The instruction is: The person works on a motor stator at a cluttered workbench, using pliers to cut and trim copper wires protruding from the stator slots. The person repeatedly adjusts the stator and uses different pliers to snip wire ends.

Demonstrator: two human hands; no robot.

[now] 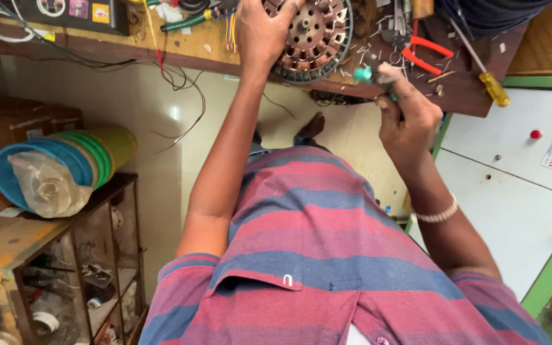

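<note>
Red-and-blue striped shirt (pixel 327 255), yellow-handled screwdriver (pixel 494 88), red pliers (pixel 424 56).

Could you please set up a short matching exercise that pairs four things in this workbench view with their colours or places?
Things:
1. round motor stator
2. screwdriver lying on the bench
3. pliers
4. stacked tubs

Descriptions:
A. red handles, on the bench
B. under the left hand
C. yellow handle
D. blue and green, on the wooden shelf

Pairs: 1-B, 2-C, 3-A, 4-D
</note>
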